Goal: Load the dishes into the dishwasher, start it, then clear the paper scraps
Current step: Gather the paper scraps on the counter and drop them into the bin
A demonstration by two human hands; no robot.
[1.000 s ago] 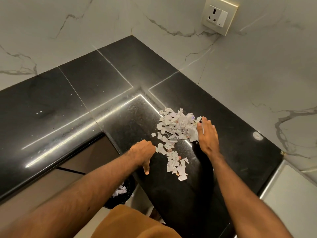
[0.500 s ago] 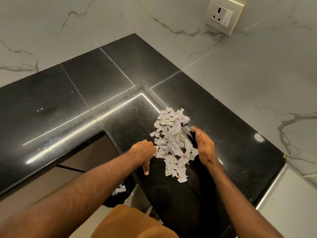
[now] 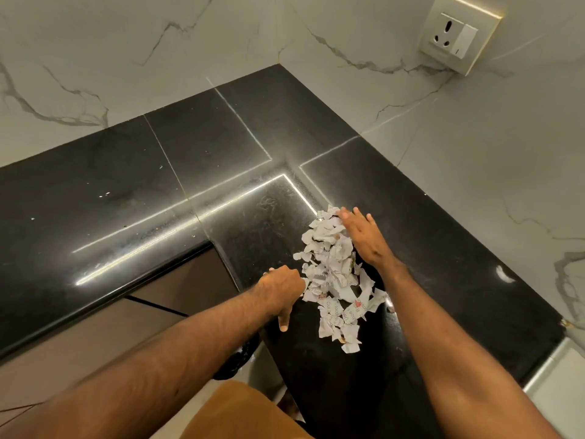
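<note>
A heap of torn white paper scraps [image 3: 332, 274] lies on the black stone counter [image 3: 196, 172] near its inner corner edge. My right hand [image 3: 362, 237] rests flat against the far right side of the heap, its fingers straight and touching the scraps. At the counter's edge, my left hand [image 3: 281, 286] touches the heap's left side with its back to the camera. Its fingers are curled under and one digit points down. Nothing shows in its grip.
Below the counter edge, under my left forearm, the rim of a black bin [image 3: 235, 359] shows. Marble walls meet behind the counter, with a wall socket [image 3: 459, 36] at upper right. A white surface [image 3: 563, 391] adjoins the counter at lower right.
My right hand swept the scraps leftward into a tighter heap, then moved up to the heap's far end. My left hand stayed at the counter edge.
</note>
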